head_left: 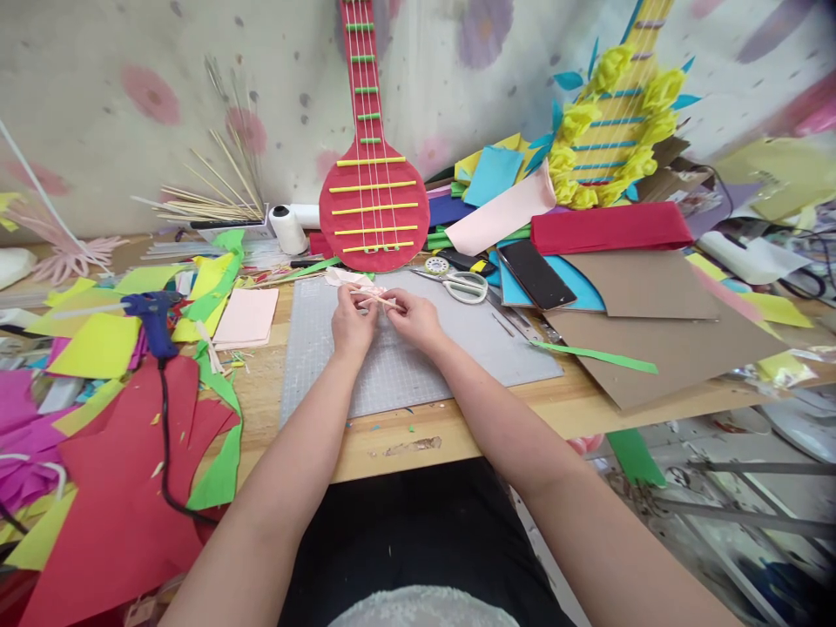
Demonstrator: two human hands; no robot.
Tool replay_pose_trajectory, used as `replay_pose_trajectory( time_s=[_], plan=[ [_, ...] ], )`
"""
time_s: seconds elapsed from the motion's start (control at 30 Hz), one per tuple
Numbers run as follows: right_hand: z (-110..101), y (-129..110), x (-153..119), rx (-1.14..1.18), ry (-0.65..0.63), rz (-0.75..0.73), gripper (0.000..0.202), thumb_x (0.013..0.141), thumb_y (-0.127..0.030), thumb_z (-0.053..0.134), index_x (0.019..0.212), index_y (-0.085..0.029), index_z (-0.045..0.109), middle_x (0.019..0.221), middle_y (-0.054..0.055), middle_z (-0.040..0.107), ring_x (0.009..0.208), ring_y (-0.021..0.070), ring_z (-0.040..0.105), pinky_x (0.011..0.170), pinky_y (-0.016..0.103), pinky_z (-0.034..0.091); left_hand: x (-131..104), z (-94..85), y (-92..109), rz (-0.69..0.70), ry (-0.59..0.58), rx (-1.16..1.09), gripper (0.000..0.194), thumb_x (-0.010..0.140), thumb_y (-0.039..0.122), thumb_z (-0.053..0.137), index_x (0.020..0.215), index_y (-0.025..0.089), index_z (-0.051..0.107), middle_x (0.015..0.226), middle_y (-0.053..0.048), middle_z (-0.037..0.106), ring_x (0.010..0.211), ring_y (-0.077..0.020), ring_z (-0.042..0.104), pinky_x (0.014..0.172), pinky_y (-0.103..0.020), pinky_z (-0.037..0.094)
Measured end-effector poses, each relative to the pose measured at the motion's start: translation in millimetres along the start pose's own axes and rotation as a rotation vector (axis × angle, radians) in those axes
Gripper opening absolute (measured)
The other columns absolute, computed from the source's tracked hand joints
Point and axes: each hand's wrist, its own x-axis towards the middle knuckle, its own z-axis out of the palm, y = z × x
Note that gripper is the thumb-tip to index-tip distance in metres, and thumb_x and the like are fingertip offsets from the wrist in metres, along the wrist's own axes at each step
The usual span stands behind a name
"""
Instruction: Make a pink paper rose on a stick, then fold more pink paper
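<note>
Over the grey cutting mat [418,370], my left hand [353,324] and my right hand [414,320] come close together, fingers pinched. Between them runs a thin pale stick [380,300], its right end in my right fingertips. Bunched pale pink paper [374,291] lies along it, gripped by my left fingertips; how it is fixed to the stick is too small to tell. A further scrap of pale pink paper [340,276] shows just beyond my left hand. White-handled scissors [465,288] rest on the mat to the right of my hands.
A red paper lute [374,209] leans behind the mat. Leftward are pink paper squares [246,317], a blue glue gun [151,320] with its cord and red paper [134,488]. On the right lie a phone [535,274], brown cardboard [659,348] and a green strip [597,355].
</note>
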Motion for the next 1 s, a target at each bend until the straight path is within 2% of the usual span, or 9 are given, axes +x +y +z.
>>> replay_pose_trajectory(
  time_s=[0.17, 0.3, 0.4, 0.53, 0.63, 0.77, 1.0],
  plan=[
    [5.2, 3.5, 1.0, -0.035, -0.015, 0.027, 0.031, 0.078, -0.035, 0.050, 0.107, -0.030, 0.062, 0.096, -0.001, 0.068, 0.083, 0.0173, 0.061, 0.073, 0.028, 0.042, 0.9, 2.0, -5.1, 0.039, 0.018, -0.193, 0.024, 0.072, 0.018, 0.057, 0.094, 0.020, 0.048, 0.094, -0.004, 0.066, 0.081, -0.0140, 0.064, 0.065, -0.025, 0.051],
    [4.0, 5.2, 2.7, -0.004, 0.022, 0.034, 0.032, 0.076, -0.041, 0.056, 0.105, -0.029, 0.061, 0.090, -0.002, 0.069, 0.077, 0.0158, 0.061, 0.069, 0.026, 0.043, -1.9, 0.1, -2.9, 0.127, -0.101, -0.261, 0.032, 0.073, 0.013, 0.052, 0.104, 0.019, 0.051, 0.101, -0.006, 0.065, 0.082, -0.0133, 0.064, 0.056, -0.021, 0.051],
    [2.1, 5.6, 3.4, 0.005, 0.062, 0.055, 0.031, 0.075, -0.044, 0.056, 0.101, -0.027, 0.062, 0.085, -0.002, 0.069, 0.075, 0.0157, 0.061, 0.067, 0.025, 0.042, -4.2, -1.6, -1.2, 0.215, -0.172, -0.241, 0.035, 0.073, 0.010, 0.049, 0.106, 0.019, 0.054, 0.103, -0.006, 0.064, 0.084, -0.0131, 0.063, 0.057, -0.020, 0.052],
    [1.3, 8.6, 4.5, 0.016, 0.051, 0.063, 0.029, 0.076, -0.040, 0.055, 0.100, -0.027, 0.064, 0.086, -0.002, 0.069, 0.078, 0.0161, 0.061, 0.068, 0.025, 0.042, -4.8, -2.5, -1.6, 0.264, -0.146, -0.149, 0.027, 0.076, 0.013, 0.048, 0.101, 0.017, 0.059, 0.104, -0.007, 0.064, 0.082, -0.0126, 0.062, 0.055, -0.019, 0.052],
    [2.3, 12.3, 5.6, 0.040, 0.034, 0.056, 0.028, 0.076, -0.036, 0.055, 0.101, -0.028, 0.064, 0.090, -0.002, 0.069, 0.081, 0.0158, 0.062, 0.070, 0.025, 0.042, -4.3, -3.2, -1.7, 0.282, -0.137, -0.096, 0.027, 0.076, 0.012, 0.050, 0.100, 0.017, 0.060, 0.103, -0.007, 0.064, 0.083, -0.0130, 0.062, 0.055, -0.020, 0.052],
    [3.6, 16.1, 6.8, 0.058, 0.027, 0.030, 0.027, 0.076, -0.033, 0.054, 0.100, -0.028, 0.065, 0.091, -0.002, 0.069, 0.081, 0.0153, 0.062, 0.070, 0.024, 0.042, -3.9, -3.8, -1.5, 0.304, -0.135, -0.066, 0.030, 0.071, 0.010, 0.055, 0.101, 0.018, 0.060, 0.101, -0.006, 0.065, 0.084, -0.0132, 0.063, 0.064, -0.023, 0.054],
    [2.3, 17.1, 6.9, 0.076, 0.018, 0.032, 0.028, 0.077, -0.038, 0.053, 0.100, -0.026, 0.065, 0.090, -0.001, 0.069, 0.081, 0.0147, 0.061, 0.071, 0.024, 0.042, -3.5, -3.3, -3.4, 0.271, -0.150, -0.051, 0.033, 0.073, 0.008, 0.053, 0.103, 0.018, 0.060, 0.100, -0.005, 0.066, 0.085, -0.0128, 0.064, 0.071, -0.025, 0.055]
  ],
)
